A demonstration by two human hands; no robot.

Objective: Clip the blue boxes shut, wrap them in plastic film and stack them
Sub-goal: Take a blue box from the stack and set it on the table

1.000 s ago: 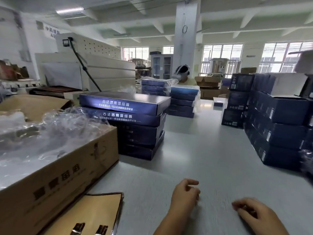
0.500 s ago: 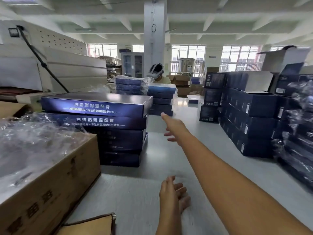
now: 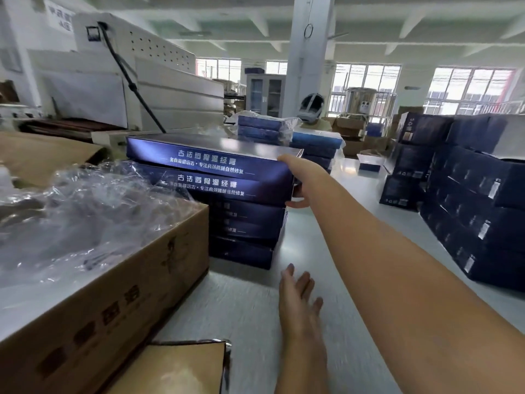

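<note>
Blue boxes (image 3: 210,177) between right hand (image 3: 308,180) fingers (image 3: 285,159)

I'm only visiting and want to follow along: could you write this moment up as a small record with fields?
Place: grey table in a packing workshop
Right-hand grip: clasps the right end of the top two blue boxes of a stack
Left-hand grip: open, fingers straight, holding nothing
Left side: cardboard carton holding plastic film
Right side: dark box stacks

The flat dark-blue cardboard boxes (image 3: 211,166) look glossy, the crumpled clear plastic film (image 3: 85,217) shiny, the brown corrugated cardboard carton (image 3: 119,285) matt, the pale grey counter (image 3: 326,234) smooth.
</note>
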